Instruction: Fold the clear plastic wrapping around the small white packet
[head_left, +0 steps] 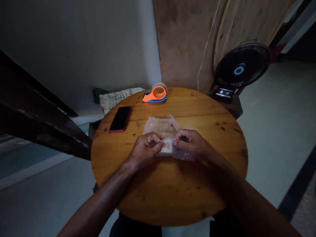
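Observation:
A sheet of bubble wrap (160, 126) lies on the round wooden table (170, 191), with a small pale object (168, 145) partly wrapped in its near edge. My left hand (145, 149) is closed, its fingers pinching the wrap at the left of the small object. My right hand (191, 143) is closed too, fingers curled onto the wrap at the object's right side. What the pale object is cannot be made out in the dim light.
A phone (120, 118) with a red case lies left of the wrap. An orange tape dispenser (156, 93) stands at the table's far edge. A black fan (240, 70) stands behind on the right. A printed sack (116, 98) lies by the wall.

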The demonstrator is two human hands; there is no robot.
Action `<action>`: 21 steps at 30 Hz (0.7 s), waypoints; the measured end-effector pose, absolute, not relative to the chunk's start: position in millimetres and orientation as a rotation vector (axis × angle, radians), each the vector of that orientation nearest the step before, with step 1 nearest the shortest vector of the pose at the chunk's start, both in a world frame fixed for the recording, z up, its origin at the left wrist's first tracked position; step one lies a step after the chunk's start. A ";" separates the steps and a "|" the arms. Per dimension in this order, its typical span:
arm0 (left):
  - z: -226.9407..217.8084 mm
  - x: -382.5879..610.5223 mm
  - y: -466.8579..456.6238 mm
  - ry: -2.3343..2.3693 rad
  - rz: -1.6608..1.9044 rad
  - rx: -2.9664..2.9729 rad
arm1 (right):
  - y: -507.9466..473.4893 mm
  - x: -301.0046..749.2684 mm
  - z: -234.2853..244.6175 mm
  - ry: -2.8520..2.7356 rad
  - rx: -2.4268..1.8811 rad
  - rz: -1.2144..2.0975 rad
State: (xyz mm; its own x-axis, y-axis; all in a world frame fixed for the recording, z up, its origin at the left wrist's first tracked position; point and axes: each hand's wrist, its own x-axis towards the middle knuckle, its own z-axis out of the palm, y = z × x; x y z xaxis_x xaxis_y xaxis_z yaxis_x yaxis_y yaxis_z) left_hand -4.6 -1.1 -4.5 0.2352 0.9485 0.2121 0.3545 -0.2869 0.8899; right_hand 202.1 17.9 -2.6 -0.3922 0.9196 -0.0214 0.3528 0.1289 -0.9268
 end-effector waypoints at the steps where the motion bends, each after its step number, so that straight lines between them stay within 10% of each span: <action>1: -4.5 -4.5 -1.2 1.201 1.031 1.777 | 18.1 202.2 -3.5 -1.832 -1.235 1.246; 12: -7.0 -7.0 4.4 1.247 0.987 1.707 | 21.5 202.8 -9.8 -1.799 -1.244 1.198; 21: -8.1 -6.8 5.1 1.188 0.977 1.667 | 9.4 194.9 4.3 -2.232 -0.978 0.376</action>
